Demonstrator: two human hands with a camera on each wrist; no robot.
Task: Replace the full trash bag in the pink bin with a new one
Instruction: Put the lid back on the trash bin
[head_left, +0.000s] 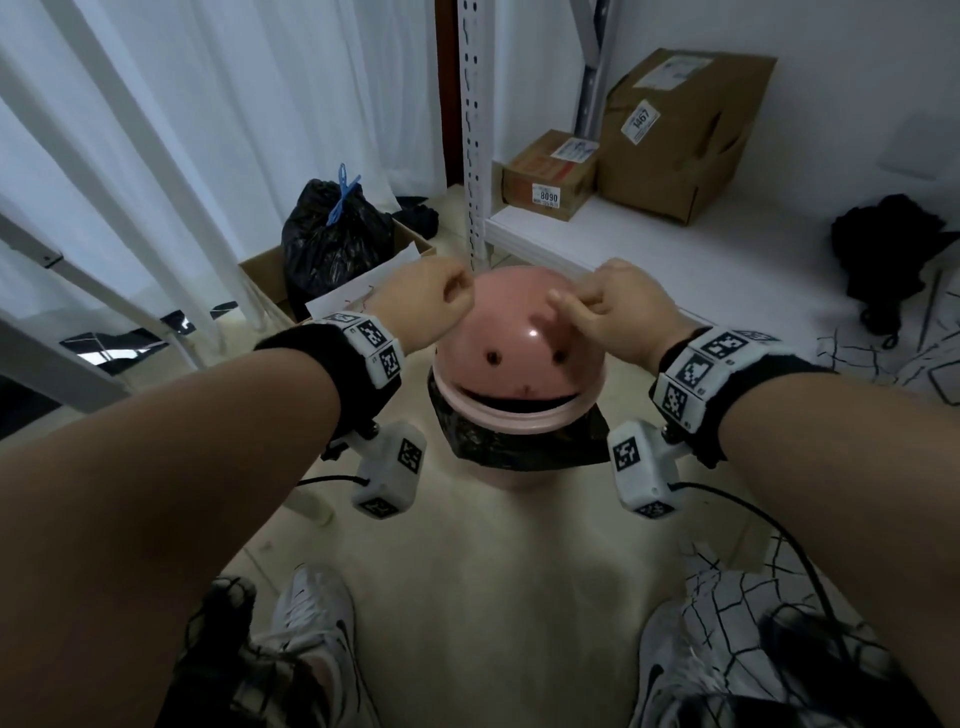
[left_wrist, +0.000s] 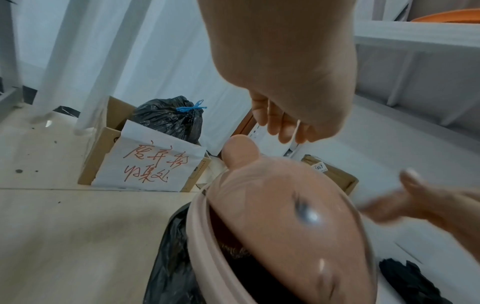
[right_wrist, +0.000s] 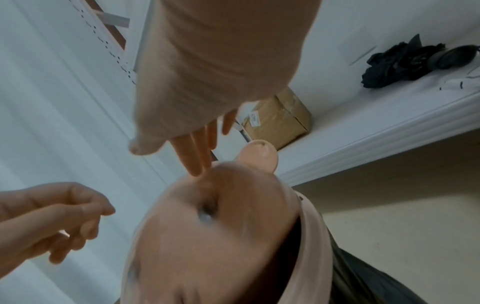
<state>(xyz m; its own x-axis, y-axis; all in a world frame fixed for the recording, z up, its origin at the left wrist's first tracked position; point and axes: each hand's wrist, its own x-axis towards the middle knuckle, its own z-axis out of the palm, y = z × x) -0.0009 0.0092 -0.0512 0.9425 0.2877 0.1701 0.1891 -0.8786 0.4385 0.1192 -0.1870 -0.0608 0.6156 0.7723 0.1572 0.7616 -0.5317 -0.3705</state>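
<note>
The pink bin (head_left: 519, 470) stands on the floor in front of me, with a domed pink lid (head_left: 511, 332) that has a face on it. A black trash bag (head_left: 498, 441) lines the bin and is folded down over the rim. My left hand (head_left: 454, 291) hovers over the lid's left side with loosely curled fingers (left_wrist: 280, 129) and holds nothing. My right hand (head_left: 566, 306) is over the lid's right side. Its straight fingertips (right_wrist: 197, 164) touch the dome beside a small pink ear (right_wrist: 259, 156).
A tied full black bag (head_left: 332, 234) with a blue tie sits in a cardboard box (left_wrist: 98, 156) at the back left. A white shelf (head_left: 675, 260) behind the bin carries two cardboard boxes (head_left: 675, 130) and a crumpled black heap (head_left: 883, 249). A shelf post (head_left: 472, 130) rises behind the lid.
</note>
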